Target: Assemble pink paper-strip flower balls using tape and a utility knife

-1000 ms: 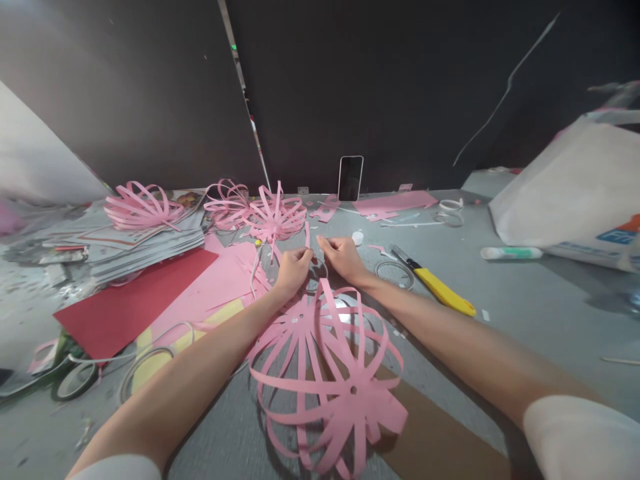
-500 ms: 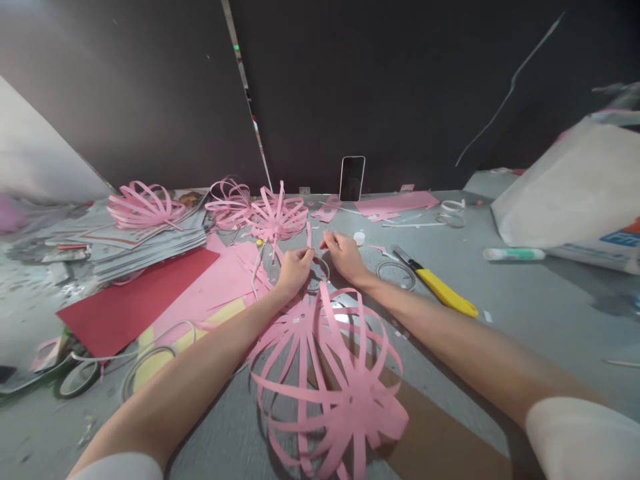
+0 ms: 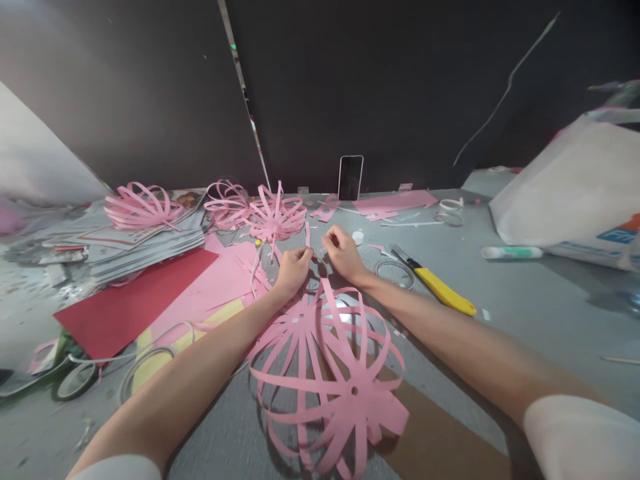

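A pink paper-strip lantern (image 3: 345, 400), its curved strips spread like a cage, lies in front of me below both hands. My left hand (image 3: 294, 272) is closed in a pinch on a pink paper strip (image 3: 308, 233), whose end stands up above the fingertips. Close to its right, my right hand (image 3: 343, 253) has its fingers curled together; whatever is between them is hidden. One lantern strip rises into the gap between the hands. Behind the hands lies a small white disc (image 3: 357, 237).
A yellow utility knife (image 3: 445, 291) and a tape ring (image 3: 395, 274) lie to the right, with a glue stick (image 3: 512, 253) beyond. A phone (image 3: 351, 179) leans on the dark panel. More pink lanterns (image 3: 277, 217), stacked papers (image 3: 145, 250) and red paper (image 3: 133, 303) are left.
My right hand's fingers have curled in more, with the thumb tucked closer. The lantern's near end has tilted slightly, showing its centre hole. My left hand keeps its pinch.
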Action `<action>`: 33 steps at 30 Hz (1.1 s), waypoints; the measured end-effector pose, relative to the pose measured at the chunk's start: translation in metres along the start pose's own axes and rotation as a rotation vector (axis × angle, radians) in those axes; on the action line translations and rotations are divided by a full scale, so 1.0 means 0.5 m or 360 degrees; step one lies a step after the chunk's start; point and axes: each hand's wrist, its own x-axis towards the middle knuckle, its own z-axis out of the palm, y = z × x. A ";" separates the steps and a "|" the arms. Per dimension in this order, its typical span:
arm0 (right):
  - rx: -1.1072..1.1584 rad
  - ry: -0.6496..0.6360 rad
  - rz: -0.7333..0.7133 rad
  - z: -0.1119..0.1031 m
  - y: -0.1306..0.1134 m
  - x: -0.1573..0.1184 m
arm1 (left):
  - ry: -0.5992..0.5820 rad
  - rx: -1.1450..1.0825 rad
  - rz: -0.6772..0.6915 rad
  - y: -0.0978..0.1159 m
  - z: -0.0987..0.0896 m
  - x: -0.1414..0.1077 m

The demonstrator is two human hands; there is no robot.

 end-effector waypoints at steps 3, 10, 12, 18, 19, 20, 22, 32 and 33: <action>0.0002 -0.0030 0.0003 -0.001 0.002 0.001 | -0.0005 0.0021 -0.0007 0.001 -0.001 0.000; -0.0404 0.0011 0.0058 0.002 0.010 -0.005 | 0.0022 0.0040 0.0030 0.003 0.000 0.000; -0.0627 0.0142 0.0047 0.006 0.012 -0.008 | 0.0002 0.0033 0.0010 0.002 0.000 0.000; -0.0630 0.0029 -0.0035 0.011 0.024 -0.006 | -0.0010 -0.0038 -0.0005 0.002 0.001 -0.003; -0.0517 -0.0009 -0.0016 0.009 0.026 -0.003 | -0.0012 -0.0047 -0.0005 0.002 0.001 -0.003; -0.0401 -0.0033 0.0028 0.008 0.027 -0.001 | -0.0014 -0.0050 -0.0006 0.001 0.001 -0.003; -0.0233 -0.0024 0.0139 0.005 0.026 0.003 | -0.0019 -0.0044 -0.0011 0.001 0.001 -0.002; -0.0228 0.0103 0.0011 0.001 0.041 0.005 | -0.0017 -0.0020 -0.0019 -0.004 0.001 0.000; -0.0240 0.0094 0.0018 0.002 0.045 0.006 | -0.0017 -0.0018 -0.0016 -0.004 0.001 0.000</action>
